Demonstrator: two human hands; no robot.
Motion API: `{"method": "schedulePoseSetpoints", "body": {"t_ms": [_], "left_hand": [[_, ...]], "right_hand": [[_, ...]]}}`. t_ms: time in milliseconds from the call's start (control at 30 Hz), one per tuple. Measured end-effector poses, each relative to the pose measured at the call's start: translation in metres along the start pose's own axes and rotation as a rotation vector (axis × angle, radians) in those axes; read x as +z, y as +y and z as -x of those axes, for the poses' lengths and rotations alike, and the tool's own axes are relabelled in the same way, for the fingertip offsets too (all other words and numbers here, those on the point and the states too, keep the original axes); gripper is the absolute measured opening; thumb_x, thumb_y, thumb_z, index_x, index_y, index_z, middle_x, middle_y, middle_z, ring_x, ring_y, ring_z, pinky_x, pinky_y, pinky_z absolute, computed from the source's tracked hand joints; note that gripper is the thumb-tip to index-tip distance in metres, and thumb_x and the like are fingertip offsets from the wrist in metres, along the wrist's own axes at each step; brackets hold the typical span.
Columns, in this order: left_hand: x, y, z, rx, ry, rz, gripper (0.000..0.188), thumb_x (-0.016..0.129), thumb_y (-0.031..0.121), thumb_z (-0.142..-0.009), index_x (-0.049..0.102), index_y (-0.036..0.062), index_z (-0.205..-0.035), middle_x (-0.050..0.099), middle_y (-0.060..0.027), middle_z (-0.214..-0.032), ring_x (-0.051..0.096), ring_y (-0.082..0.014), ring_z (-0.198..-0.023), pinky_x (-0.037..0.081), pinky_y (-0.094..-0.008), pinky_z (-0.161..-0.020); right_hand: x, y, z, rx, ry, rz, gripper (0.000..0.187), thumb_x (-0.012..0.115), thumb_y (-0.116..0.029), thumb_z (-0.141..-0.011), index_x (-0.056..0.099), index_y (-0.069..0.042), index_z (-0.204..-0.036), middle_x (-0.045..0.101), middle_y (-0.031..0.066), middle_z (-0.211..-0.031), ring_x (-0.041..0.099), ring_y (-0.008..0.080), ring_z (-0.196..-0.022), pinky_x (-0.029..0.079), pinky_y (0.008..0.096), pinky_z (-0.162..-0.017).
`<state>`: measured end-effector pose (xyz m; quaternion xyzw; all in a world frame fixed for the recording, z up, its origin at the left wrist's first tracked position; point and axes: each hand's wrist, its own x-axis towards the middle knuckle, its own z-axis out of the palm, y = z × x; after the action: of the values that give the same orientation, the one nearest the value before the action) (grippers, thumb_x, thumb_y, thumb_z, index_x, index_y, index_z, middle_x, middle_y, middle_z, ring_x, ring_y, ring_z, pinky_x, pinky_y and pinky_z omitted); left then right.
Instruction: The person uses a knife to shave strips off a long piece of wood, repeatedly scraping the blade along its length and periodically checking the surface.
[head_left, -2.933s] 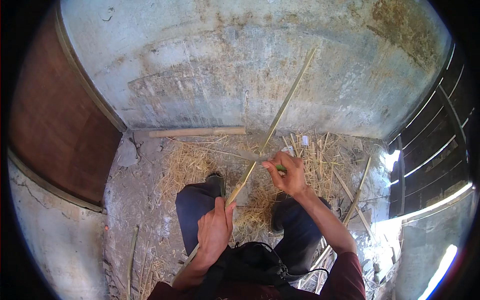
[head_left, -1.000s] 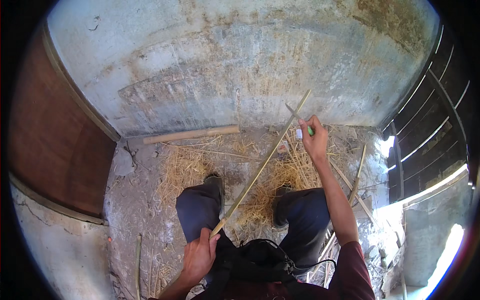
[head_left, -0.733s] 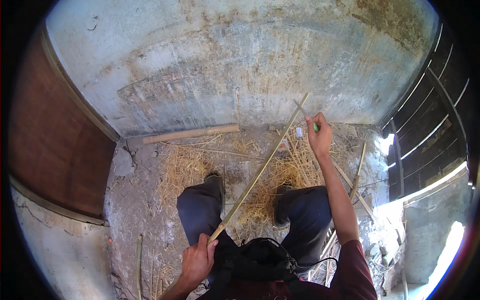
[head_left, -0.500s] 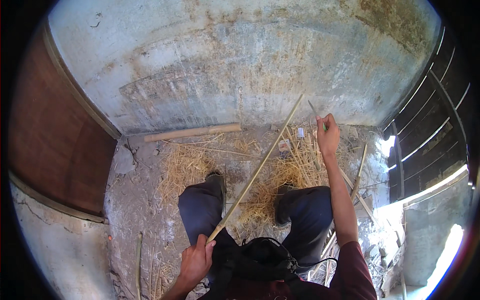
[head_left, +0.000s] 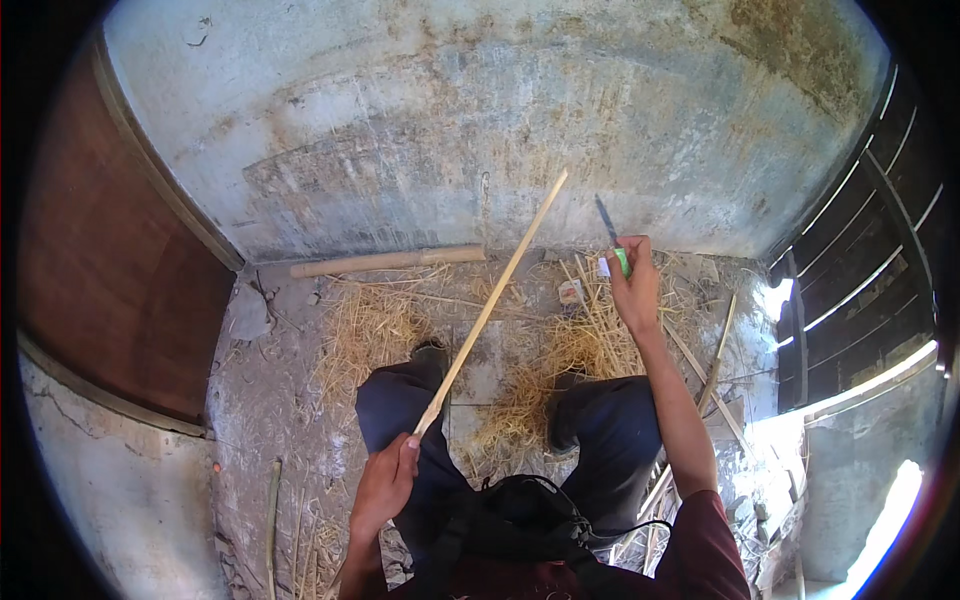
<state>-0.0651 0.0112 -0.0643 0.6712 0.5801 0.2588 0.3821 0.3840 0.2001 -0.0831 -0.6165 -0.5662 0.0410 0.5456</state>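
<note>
A long, pale bamboo strip (head_left: 497, 292) slants up and away from my left hand (head_left: 387, 484), which grips its near end just below a knot. The far tip stands in front of the wall, touching nothing that I can see. In my right hand (head_left: 634, 288) is a knife (head_left: 607, 220) with a green handle and a narrow dark blade pointing up and to the left. The blade is apart from the strip, to the right of its far end. Both hands are closed on what they hold.
Straw-like shavings (head_left: 600, 345) lie on the floor around my feet. A thick bamboo pole (head_left: 390, 262) rests along the foot of the stained wall (head_left: 480, 120). Thin sticks (head_left: 718, 355) lie at right, by dark slatted boards (head_left: 860, 240); a brown panel (head_left: 110, 240) stands at left.
The bamboo strip has turned, now showing a paler, broader face, and its tip has swung left. My right hand has moved left and slightly nearer with the knife.
</note>
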Motion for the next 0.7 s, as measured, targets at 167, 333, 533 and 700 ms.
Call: {"method": "schedulePoseSetpoints", "body": {"t_ms": [167, 333, 533, 700], "left_hand": [[-0.006, 0.016, -0.019, -0.166, -0.132, 0.291, 0.053, 0.041, 0.046, -0.121, 0.056, 0.0058, -0.090, 0.049, 0.0013, -0.068, 0.047, -0.0081, -0.054, 0.040, -0.0291, -0.048], [-0.004, 0.035, -0.043, -0.205, -0.238, 0.496, 0.056, 0.040, 0.050, -0.121, 0.055, 0.0056, -0.089, 0.048, 0.0014, -0.069, 0.049, -0.0085, -0.052, 0.041, -0.0271, -0.047], [0.004, 0.052, -0.063, -0.204, -0.366, 0.593, 0.058, 0.037, 0.056, -0.120, 0.054, 0.0080, -0.093, 0.049, 0.0017, -0.070, 0.051, -0.0096, -0.051, 0.040, -0.0261, -0.046], [0.017, 0.064, -0.072, -0.104, -0.388, 0.567, 0.057, 0.035, 0.055, -0.120, 0.053, 0.0082, -0.094, 0.050, 0.0014, -0.070, 0.050, -0.0095, -0.052, 0.040, -0.0262, -0.047]], "right_hand": [[0.001, -0.047, 0.016, -0.037, -0.127, -0.059, 0.026, 0.072, -0.009, -0.106, 0.057, -0.002, -0.127, 0.075, 0.0158, -0.105, 0.076, 0.0227, -0.100, 0.056, 0.0330, -0.087], [0.007, -0.059, 0.035, -0.278, -0.102, -0.170, 0.028, 0.078, -0.014, -0.104, 0.060, -0.005, -0.123, 0.073, 0.0120, -0.087, 0.065, 0.0192, -0.067, 0.052, 0.0356, -0.062], [0.009, -0.074, 0.050, -0.578, -0.219, -0.253, 0.032, 0.083, -0.012, -0.099, 0.061, -0.006, -0.121, 0.077, 0.0144, -0.099, 0.075, 0.0305, -0.078, 0.058, 0.0402, -0.067], [0.004, -0.081, 0.050, -0.692, -0.305, -0.220, 0.033, 0.085, -0.011, -0.096, 0.062, -0.005, -0.120, 0.078, 0.0145, -0.100, 0.077, 0.0326, -0.080, 0.060, 0.0419, -0.067]]}}
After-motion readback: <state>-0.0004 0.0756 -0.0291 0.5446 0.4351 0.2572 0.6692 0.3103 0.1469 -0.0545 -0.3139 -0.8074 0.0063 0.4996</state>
